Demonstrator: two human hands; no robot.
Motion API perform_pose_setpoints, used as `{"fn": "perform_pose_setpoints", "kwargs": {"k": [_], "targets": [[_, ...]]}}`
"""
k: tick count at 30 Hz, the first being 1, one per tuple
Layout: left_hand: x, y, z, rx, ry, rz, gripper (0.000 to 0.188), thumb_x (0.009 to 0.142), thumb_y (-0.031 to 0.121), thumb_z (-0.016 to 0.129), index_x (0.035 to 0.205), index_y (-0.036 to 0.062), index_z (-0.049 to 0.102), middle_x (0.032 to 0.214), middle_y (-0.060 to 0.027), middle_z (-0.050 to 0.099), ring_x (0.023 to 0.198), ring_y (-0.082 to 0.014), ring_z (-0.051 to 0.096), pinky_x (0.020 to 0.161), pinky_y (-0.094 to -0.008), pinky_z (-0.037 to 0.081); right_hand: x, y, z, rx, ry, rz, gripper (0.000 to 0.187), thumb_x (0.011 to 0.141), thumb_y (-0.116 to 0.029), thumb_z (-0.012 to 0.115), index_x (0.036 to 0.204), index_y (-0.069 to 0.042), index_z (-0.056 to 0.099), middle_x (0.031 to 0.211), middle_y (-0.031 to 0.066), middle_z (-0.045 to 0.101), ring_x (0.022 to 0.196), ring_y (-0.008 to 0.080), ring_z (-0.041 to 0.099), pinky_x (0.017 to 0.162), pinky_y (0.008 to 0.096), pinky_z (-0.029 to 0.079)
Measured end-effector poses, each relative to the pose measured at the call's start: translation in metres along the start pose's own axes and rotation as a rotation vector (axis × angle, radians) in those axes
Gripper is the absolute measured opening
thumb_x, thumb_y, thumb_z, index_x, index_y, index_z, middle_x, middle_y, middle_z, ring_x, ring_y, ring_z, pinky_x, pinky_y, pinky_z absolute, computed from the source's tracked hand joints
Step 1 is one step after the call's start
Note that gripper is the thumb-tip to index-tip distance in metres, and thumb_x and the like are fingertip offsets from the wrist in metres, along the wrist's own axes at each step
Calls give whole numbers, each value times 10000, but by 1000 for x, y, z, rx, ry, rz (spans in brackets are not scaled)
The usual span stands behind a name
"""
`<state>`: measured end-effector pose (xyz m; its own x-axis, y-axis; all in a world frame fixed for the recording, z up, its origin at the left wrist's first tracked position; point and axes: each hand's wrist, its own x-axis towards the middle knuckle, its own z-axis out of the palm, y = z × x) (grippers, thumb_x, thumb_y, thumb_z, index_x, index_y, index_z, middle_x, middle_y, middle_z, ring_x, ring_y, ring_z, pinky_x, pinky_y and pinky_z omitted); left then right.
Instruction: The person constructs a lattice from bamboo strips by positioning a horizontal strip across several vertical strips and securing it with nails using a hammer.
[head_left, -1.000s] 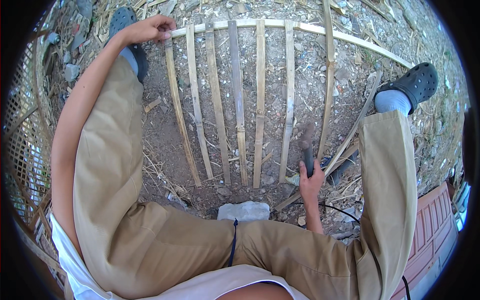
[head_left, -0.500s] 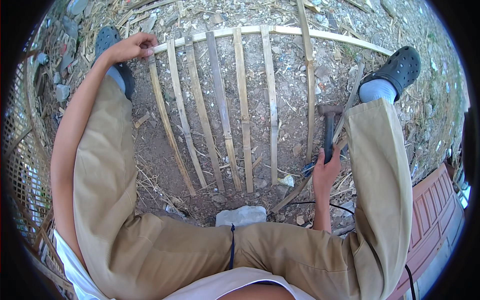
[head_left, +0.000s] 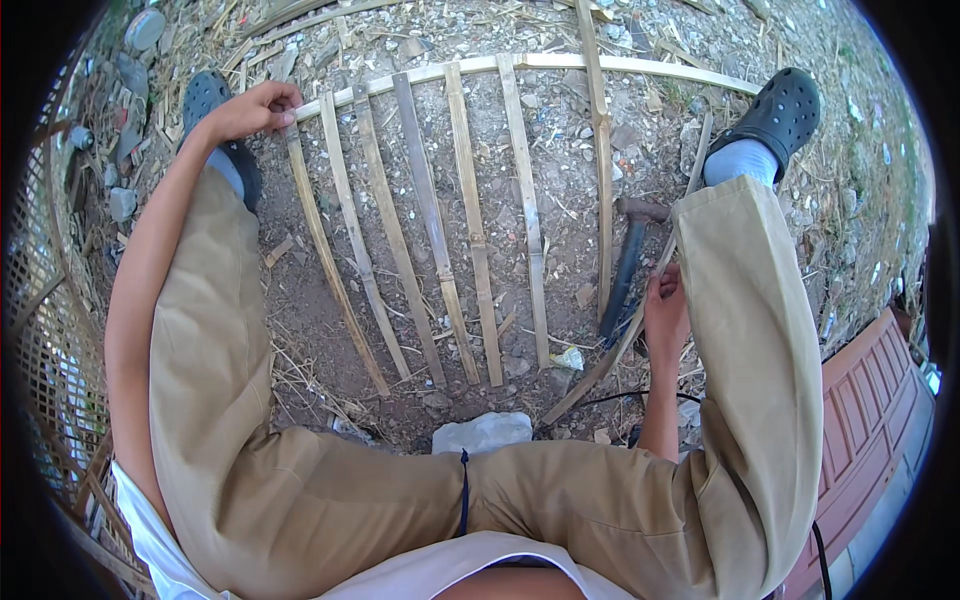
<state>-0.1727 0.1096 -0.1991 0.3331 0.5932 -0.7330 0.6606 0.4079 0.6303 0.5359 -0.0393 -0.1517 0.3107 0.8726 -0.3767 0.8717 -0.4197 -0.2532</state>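
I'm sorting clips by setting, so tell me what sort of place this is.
It looks like an outdoor yard or rough plot: dirt ground littered with stones and wood scraps, a lattice at the left edge, and a reddish panel at the right.

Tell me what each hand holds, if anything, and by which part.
The left hand pinches the crosswise bamboo strip by its left end. The right hand is apart from the hammer; whether it grips the slanting strip cannot be told.
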Motion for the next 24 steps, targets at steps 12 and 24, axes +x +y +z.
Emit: {"fn": "perform_pose_setpoints", "kwargs": {"k": [12,24], "targets": [[5,5,1,-20,-6,21,132,1000,-2,664,1131,7,670,967,-6,658,863,-106,614,748,-295,511,-40,-35,-6,689,-21,8,309,1147,-68,422,1353,68,608,1011,124,649,704,172,623,693,352,545],[1,-3,0,38,28,85,107,1049,53,698,1143,4,684,930,-21,682,814,-124,656,739,-325,547,-33,-16,28,970,-55,192,192,1146,-85,399,1214,-47,575,951,62,561,622,148,539,583,334,456]]}}
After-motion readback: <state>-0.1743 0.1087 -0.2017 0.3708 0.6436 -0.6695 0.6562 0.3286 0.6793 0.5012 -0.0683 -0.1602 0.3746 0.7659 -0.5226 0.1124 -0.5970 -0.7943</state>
